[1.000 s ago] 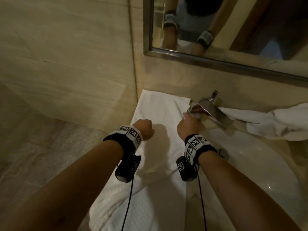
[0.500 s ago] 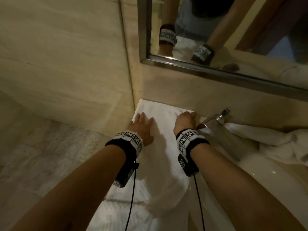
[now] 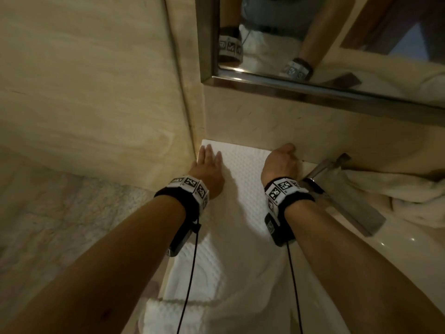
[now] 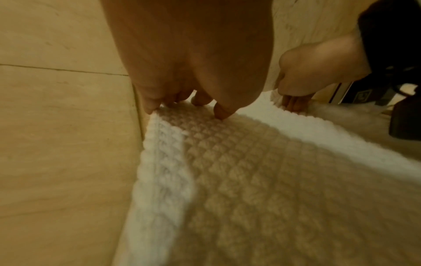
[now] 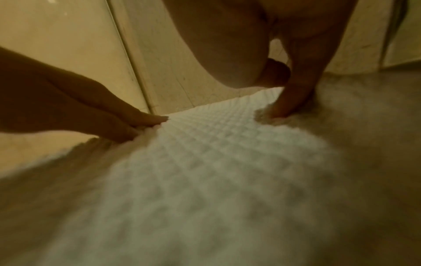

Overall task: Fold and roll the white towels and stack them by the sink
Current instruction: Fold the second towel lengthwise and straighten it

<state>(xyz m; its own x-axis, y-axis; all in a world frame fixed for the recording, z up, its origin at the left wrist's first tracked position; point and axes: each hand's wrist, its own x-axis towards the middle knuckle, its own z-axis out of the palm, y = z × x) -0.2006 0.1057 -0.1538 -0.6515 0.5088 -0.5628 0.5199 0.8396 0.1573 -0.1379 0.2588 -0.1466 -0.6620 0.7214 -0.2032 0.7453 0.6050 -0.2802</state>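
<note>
The left hand point(image 3: 209, 170) lies flat with its fingers point(image 4: 222, 112) straight and spread, the tips pressing on the far left corner of the white towel point(image 3: 243, 189), right where the side wall point(image 3: 84, 92) meets the back wall. It grasps nothing; the fingers only press the cloth down. The right hand point(image 3: 280, 163) is at the far right corner of the same towel, its fingers point(image 5: 288, 106) bent downward and dug into the towel's edge, the thumb tucked behind them (whether they actually pinch the cloth or just push on it cannot be told from these views).

Between the two hands the towel is spread smooth, its waffle weave plain to see. It lies on the tabletop in the corner, its far edge against the back wall and its left edge along the side wall. The near end runs toward the person and hangs over the front edge in loose folds.

Both wrists wear black bands with square printed markers, and a thin black cable hangs from each.

Just right of the right hand stands a flat metal tap point(image 3: 344, 198), reaching out over the pale sink point(image 3: 397, 249). Beyond the tap a second towel point(image 3: 397, 189) lies crumpled on the tabletop beside the sink. Above, a metal-framed mirror point(image 3: 313, 90) reflects the person's forearms and bands.
</note>
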